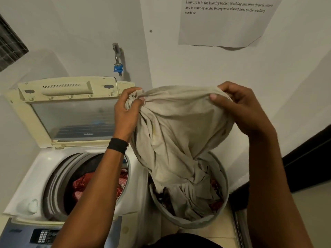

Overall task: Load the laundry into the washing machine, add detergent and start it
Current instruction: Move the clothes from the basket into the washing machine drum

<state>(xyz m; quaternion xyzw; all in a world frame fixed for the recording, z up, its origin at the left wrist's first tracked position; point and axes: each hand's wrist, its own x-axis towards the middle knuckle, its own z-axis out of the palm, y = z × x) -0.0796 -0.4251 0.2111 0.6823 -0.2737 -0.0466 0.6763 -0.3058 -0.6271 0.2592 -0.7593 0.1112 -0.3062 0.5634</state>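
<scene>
The left grip [126, 111] is closed on a bunched corner of a large beige cloth [179, 133], with the fabric crumpled between thumb and curled fingers. The right grip [240, 108] pinches the cloth's upper edge, thumb in front and fingers folded over the back. The two grips are level with each other and well apart, and the top edge of the cloth is stretched between them.

The cloth hangs from both grips in a twisted mass. Its lower end lies inside a round grey laundry basket [200, 223] that stands on the floor, below and between the grips. Dark and red clothes [215, 204] show in the basket beside the trailing folds.

Below the left grip, and to its left, is a top-loading washing machine [30, 179] with its lid [68, 90] raised against the wall. Red patterned laundry [80, 185] lies in the open drum under the left forearm. There is a black wristband [117, 145] just below the left grip. The machine's control panel [43, 235] is at its near edge, far below the left grip.

On the wall above the left grip is a tap [118, 67] with a blue fitting. A printed paper notice [227, 20] hangs above the right grip.
</scene>
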